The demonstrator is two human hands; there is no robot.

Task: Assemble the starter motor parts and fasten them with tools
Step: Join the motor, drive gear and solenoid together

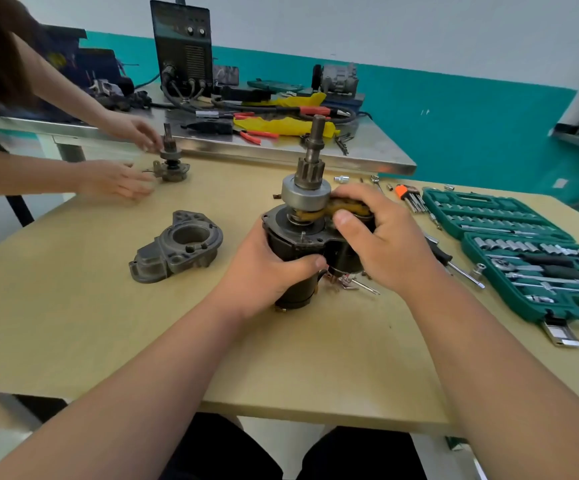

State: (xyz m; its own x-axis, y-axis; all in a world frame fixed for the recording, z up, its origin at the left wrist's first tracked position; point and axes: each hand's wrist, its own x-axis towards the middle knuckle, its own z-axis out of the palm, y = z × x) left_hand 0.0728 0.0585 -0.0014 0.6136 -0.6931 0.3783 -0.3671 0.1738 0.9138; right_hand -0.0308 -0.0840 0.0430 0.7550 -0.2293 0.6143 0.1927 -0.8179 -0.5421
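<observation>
The motor (291,244) stands upright near the middle of the bench (281,358), pinion (310,171) and shaft pointing up. The left hand (267,271) is wrapped round the black body, thumb across the front. The right hand (381,240) curls over the yellow fork (341,206) beside the drive, thumb pressing on its near end. Its fingers hide the far end, so whether the fork sits in the collar groove cannot be told.

That is the main risk. If the fork is only resting there, it may slip out once the right hand lets go, and the housing (177,247) would then close over a drive that will not throw. Pressing sideways on the fork could also tip the motor, which stands on a narrow end; the left hand's grip is all that steadies it.

Small metal pieces (360,285) lie touching or just beside the motor's foot. A tilt could scatter them, or one could be trapped underneath and leave the motor rocking.

The housing lies to the left, well apart, so fetching it means freeing one hand and leaving either the fork or the body unheld. The ratchet (461,271), hex keys (411,197) and open socket set (523,251) are on the right, close behind the right forearm, and a backward sweep could knock them.

Another person's hands (118,181) work on a separate part (170,161) at the far left, so similar parts could get mixed up.
</observation>
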